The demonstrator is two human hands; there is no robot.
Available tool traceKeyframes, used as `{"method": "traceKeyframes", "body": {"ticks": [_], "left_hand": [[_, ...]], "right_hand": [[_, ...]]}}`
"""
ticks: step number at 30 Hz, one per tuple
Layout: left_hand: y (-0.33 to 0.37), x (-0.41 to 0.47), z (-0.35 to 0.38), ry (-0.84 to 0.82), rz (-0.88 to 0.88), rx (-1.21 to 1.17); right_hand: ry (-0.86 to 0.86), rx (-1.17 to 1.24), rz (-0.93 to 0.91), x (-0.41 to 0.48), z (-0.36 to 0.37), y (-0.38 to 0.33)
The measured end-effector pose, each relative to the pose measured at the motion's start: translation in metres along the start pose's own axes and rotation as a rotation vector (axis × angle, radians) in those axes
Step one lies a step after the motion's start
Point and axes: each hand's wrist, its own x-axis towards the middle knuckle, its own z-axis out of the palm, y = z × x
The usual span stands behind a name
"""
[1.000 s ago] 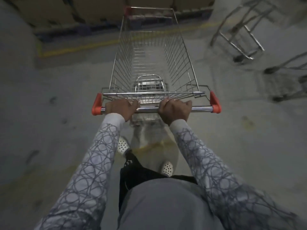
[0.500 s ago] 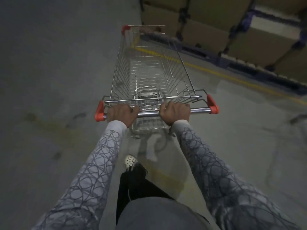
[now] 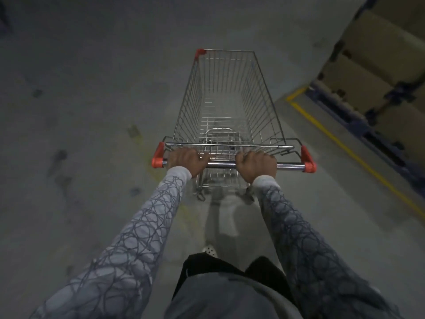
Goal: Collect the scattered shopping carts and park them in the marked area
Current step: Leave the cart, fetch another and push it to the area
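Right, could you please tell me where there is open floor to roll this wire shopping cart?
The grey concrete floor left of and ahead of the silver wire shopping cart is bare. The right is crowded: beyond the yellow floor line stand blue pallets stacked with cardboard boxes.

The person wore a long-sleeved top in pale grey-white, printed all over with a tangle of thin dark looping lines, like overlapping circles and scribbled ovals; the left sleeve [image 3: 142, 229] looked lighter, while the right sleeve [image 3: 303, 238] lay in shade and looked darker and bluer; each sleeve ended at the wrist in a plain pale band, the left cuff [image 3: 179, 173] and the right cuff [image 3: 264, 181]; the left hand [image 3: 187, 158] and the right hand [image 3: 256, 164] beyond them were bare; lower down, a plain grey garment [image 3: 230, 295] covered the waist; past its edge showed black trousers [image 3: 207, 265]; one white shoe [image 3: 209, 249] with small round perforations showed beyond them.
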Motion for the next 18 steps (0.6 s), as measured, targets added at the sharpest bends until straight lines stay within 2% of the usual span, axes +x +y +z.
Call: {"method": "traceKeyframes", "body": {"ticks": [9, 18], "left_hand": [[-0.052, 0.111, -0.007, -0.019, -0.207, 0.020], [-0.079, 0.211, -0.020, -0.034, -0.401, -0.027]], "right_hand": [[-0.067, -0.103, -0.293, 0.152, -0.010, -0.046], [-0.275, -0.078, -0.571, 0.299, -0.031, -0.078]]}}
